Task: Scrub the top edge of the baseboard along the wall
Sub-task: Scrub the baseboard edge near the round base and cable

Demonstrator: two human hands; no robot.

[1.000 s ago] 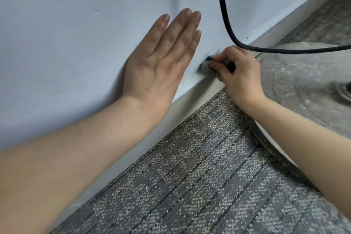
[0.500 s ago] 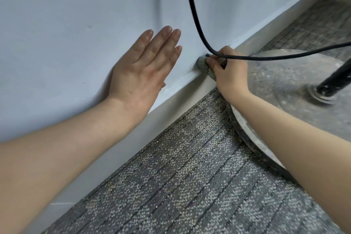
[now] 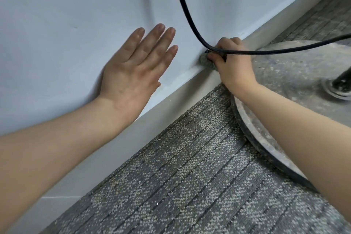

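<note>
A pale grey baseboard (image 3: 176, 100) runs diagonally from lower left to upper right where the light wall (image 3: 76, 15) meets the carpet. My right hand (image 3: 234, 66) is closed around a small grey-green scrub pad (image 3: 206, 61), pressing it against the baseboard's top edge. My left hand (image 3: 136, 68) lies flat on the wall, fingers spread, just left of the pad and above the baseboard. Most of the pad is hidden under my fingers.
A black cable (image 3: 187, 13) hangs down the wall and bends right across my right hand. A dusty round metal base (image 3: 284, 74) with a dark pole (image 3: 341, 80) sits on the grey patterned carpet (image 3: 190, 176) close to the baseboard.
The view has shifted, so both hands sit lower and further left in frame. My right hand with the pad stays on the baseboard edge beneath the cable; my left hand remains flat on the wall.
</note>
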